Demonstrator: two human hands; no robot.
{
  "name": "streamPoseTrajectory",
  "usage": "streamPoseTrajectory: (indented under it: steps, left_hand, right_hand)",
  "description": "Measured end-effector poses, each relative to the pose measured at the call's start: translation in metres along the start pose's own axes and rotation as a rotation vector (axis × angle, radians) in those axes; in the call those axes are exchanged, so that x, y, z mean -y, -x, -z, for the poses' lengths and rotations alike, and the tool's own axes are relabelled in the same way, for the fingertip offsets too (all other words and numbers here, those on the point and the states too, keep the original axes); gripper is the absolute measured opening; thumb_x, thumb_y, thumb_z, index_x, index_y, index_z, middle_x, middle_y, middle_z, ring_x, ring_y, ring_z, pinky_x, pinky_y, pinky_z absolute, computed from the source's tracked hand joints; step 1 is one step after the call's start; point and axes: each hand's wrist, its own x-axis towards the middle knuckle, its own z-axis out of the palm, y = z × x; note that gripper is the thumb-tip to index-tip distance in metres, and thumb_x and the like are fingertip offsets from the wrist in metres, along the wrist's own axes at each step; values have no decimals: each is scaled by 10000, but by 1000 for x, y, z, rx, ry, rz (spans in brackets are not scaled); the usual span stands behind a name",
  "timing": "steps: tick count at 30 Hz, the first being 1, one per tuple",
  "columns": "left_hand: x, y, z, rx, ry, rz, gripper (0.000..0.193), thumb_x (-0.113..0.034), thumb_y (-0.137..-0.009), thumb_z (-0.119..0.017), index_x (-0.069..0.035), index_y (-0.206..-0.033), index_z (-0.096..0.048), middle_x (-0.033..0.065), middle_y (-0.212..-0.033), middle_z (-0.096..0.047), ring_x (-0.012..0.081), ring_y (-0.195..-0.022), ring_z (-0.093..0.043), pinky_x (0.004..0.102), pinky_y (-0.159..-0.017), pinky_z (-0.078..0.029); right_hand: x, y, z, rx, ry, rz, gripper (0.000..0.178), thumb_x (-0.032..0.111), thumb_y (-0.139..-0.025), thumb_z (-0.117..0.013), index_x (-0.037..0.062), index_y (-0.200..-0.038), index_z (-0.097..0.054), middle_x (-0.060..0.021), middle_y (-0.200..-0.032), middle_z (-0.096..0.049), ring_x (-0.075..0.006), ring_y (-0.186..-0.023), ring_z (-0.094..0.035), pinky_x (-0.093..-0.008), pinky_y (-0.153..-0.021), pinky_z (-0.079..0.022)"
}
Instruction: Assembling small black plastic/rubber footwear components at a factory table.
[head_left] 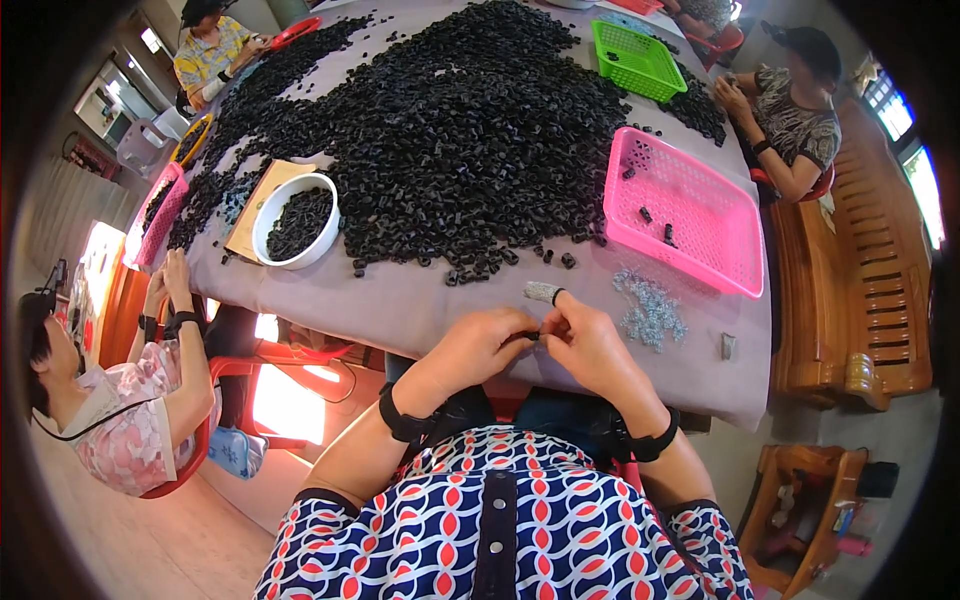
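My left hand (476,346) and my right hand (588,342) meet over the table's near edge. Both pinch a small black plastic piece (533,336), mostly covered by fingertips. A silvery wrap (541,291) covers one fingertip of my right hand. Just beyond my hands spreads a large heap of small black plastic pieces (480,140). Small shiny metal pieces (648,308) lie loose to the right of my right hand. Behind them stands a pink plastic basket (690,268) with a few black pieces inside.
A white bowl (328,240) of thin black parts rests on brown cardboard (250,228) at left. Farther right is a green basket (655,85). Co-workers sit around the table: one at left (130,400), one at right (805,120). A small grey object (728,346) lies near the right edge.
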Motion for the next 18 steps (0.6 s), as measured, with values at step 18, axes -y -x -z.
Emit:
streamPoseTrajectory:
  steps: [18]
  left_hand:
    - [27, 0, 3, -135, 617, 347, 157, -93, -915, -607, 5, -1035, -636, 36, -902, -668, 79, -763, -595, 215, -701, -487]
  right_hand:
    - [-11, -67, 14, -301, 364, 242, 120, 65, -782, -641, 20, -862, -564, -141, -836, -621, -308, -791, -608, -405, -680, -487]
